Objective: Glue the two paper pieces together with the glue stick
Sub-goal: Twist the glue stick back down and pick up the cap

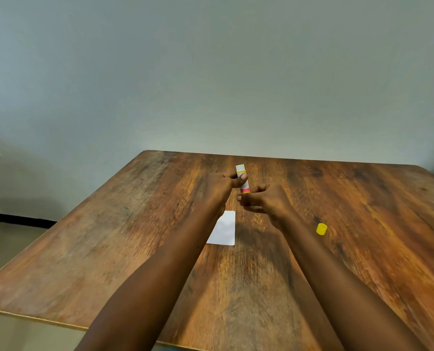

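Observation:
My left hand (222,184) grips a glue stick (243,179), a white tube with yellow and pink bands, held nearly upright above the wooden table (134,236). The stick's cap is off. My right hand (260,201) is just below and right of the stick's lower end, fingers loosely curled toward it; I cannot tell whether they touch it. A white paper piece (224,229) lies flat on the table under my left wrist, partly covered by my forearm. Only one paper shows as a separate piece.
The yellow cap (321,229) of the glue stick lies on the table to the right of my right wrist. A plain pale wall stands behind the table's far edge. The floor shows past the table's left edge.

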Tool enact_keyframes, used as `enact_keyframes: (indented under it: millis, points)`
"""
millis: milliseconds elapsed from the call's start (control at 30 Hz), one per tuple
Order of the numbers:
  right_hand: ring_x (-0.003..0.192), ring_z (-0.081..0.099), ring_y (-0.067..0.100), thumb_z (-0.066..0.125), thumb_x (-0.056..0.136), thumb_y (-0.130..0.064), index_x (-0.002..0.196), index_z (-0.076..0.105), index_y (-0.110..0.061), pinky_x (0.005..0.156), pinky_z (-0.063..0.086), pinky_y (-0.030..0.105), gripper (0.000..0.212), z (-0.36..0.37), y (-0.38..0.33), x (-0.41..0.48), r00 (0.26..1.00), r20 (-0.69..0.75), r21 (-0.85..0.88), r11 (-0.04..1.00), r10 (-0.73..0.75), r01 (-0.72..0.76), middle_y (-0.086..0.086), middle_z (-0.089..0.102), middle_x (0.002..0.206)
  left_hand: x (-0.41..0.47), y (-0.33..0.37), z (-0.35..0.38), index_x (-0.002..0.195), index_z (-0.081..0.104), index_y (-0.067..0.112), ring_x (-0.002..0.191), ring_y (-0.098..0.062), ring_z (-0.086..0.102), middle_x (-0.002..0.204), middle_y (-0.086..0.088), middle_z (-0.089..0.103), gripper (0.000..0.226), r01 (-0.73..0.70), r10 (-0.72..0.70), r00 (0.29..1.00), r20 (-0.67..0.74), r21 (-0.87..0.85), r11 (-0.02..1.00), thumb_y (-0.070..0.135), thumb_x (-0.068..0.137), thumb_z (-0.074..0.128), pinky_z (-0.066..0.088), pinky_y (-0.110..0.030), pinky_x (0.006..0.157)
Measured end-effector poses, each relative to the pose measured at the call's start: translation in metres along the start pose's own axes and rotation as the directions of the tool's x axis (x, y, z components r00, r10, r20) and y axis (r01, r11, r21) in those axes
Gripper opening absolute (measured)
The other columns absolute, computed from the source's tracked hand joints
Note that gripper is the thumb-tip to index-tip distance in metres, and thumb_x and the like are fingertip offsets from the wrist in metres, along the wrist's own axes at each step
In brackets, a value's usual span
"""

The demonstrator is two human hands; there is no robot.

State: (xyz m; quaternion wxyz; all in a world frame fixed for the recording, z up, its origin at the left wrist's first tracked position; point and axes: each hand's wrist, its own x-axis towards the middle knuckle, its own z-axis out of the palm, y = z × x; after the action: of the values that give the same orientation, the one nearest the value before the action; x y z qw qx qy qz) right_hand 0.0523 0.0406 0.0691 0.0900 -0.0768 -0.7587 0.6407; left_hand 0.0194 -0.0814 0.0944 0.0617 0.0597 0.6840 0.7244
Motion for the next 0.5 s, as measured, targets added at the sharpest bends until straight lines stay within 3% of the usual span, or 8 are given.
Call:
enact_keyframes:
  millis: [100,200,267,333,500]
  points:
    - [0.082,0.071,0.026,0.076,0.074,-0.014,0.097,0.064,0.002,0.072,0.058,0.031,0.030,0.010,0.002,0.000,0.991,-0.129,-0.065,0.998,-0.019,0.010,0.013,0.068,0.092,-0.001,0.001,0.005,0.116,0.065,-0.004,0.107,-0.019,0.058,0.124,-0.017,0.065,0.036,0.005,-0.005,1.000,0.000,0.004,1.000,0.012,0.084,0.067,0.040,-0.029,0.087]
    - [0.089,0.069,0.028,0.073,0.077,-0.017,0.109,0.060,0.001,0.080,0.057,0.034,0.039,0.005,0.001,-0.002,0.999,0.012,0.053,0.998,0.030,-0.031,0.017,0.067,0.100,0.000,0.002,0.004,0.116,0.065,-0.004,0.104,-0.019,0.059,0.123,-0.017,0.065,0.036,0.012,-0.012,1.000,0.003,-0.016,1.000,0.013,0.084,0.067,0.046,-0.023,0.079]
    - [0.094,0.068,0.031,0.067,0.083,-0.015,0.110,0.061,0.001,0.082,0.056,0.036,0.032,-0.003,0.001,-0.003,0.986,0.156,0.176,0.981,0.058,-0.086,0.020,0.066,0.104,0.001,0.002,0.001,0.116,0.064,-0.005,0.107,-0.022,0.061,0.123,-0.018,0.065,0.036,0.010,-0.010,1.000,0.002,-0.023,1.000,0.011,0.084,0.067,0.048,-0.021,0.078]
    - [0.093,0.068,0.031,0.063,0.086,-0.013,0.104,0.065,0.003,0.076,0.058,0.033,0.025,-0.008,0.001,-0.002,0.974,0.217,0.219,0.968,0.071,-0.120,0.021,0.067,0.102,0.002,0.001,-0.001,0.117,0.064,-0.005,0.117,-0.027,0.059,0.124,-0.018,0.064,0.035,0.013,-0.014,1.000,-0.013,-0.019,1.000,0.010,0.085,0.066,0.044,-0.027,0.088]
    - [0.075,0.073,0.019,0.069,0.080,-0.007,0.086,0.071,-0.005,0.063,0.057,0.023,0.006,-0.007,0.002,-0.002,0.991,0.133,0.116,0.993,0.022,-0.038,0.012,0.072,0.087,0.002,-0.004,-0.001,0.117,0.064,-0.004,0.121,-0.029,0.055,0.127,-0.017,0.063,0.035,0.027,-0.027,0.999,-0.021,0.006,1.000,0.011,0.085,0.066,0.038,-0.031,0.090]
